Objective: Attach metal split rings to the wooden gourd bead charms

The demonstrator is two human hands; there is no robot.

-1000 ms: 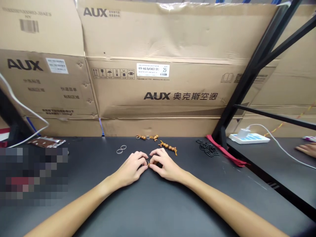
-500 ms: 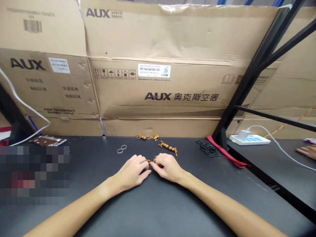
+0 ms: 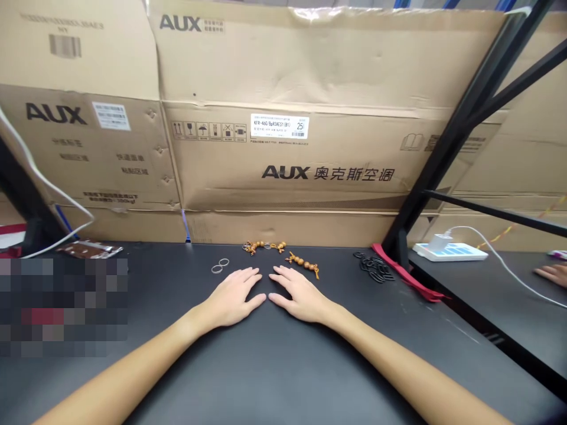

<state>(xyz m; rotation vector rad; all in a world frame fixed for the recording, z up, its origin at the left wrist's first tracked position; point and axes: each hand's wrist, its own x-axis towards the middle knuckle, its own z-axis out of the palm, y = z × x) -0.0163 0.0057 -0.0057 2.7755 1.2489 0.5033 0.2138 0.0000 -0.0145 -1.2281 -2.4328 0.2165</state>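
Note:
My left hand lies flat on the dark tabletop, fingers stretched forward and nothing in it. Opposite it, my right hand rests in the same way, also holding nothing, its thumb tip close to the left one. Two metal split rings lie beyond my left fingers. A string of wooden beads on orange cord is just past my right fingertips. Farther back, by the cardboard, more beaded cords lie bunched together with a metal ring among them.
Several black oval links are piled at the right, beside a red strap and a black metal frame. Behind stands a cardboard wall. A white power strip and another person's hand are at the far right.
Both hands have let go of a beaded cord, and their fingers have spread flat on the table. The bunch of beaded cords at the back has grown on its left side.

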